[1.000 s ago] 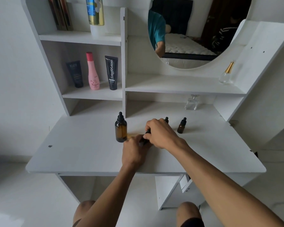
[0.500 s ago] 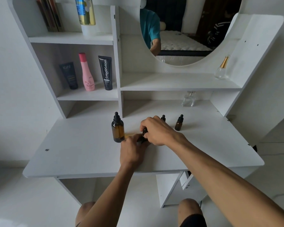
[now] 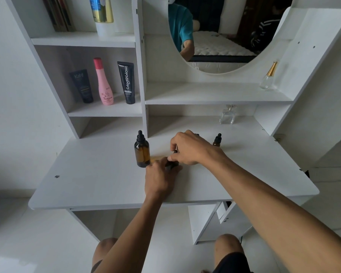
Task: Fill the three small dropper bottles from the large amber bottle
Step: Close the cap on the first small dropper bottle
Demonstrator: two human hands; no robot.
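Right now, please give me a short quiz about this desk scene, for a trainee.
1. True or false: the large amber bottle has its dropper cap on.
2. What stands between the two dark tubes on the side shelf? A) pink bottle B) mirror C) book
3. Both hands work on one small ____ bottle.

Key: 1 true. 2 A, the pink bottle. 3 dropper; the left hand holds it, the right hand is at its top.

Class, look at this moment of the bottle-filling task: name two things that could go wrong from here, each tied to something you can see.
1. Both hands, left hand and right hand, work a small dropper bottle right beside the large amber bottle; a slip might topple it.
2. The right forearm passes close to another small bottle and might knock it.
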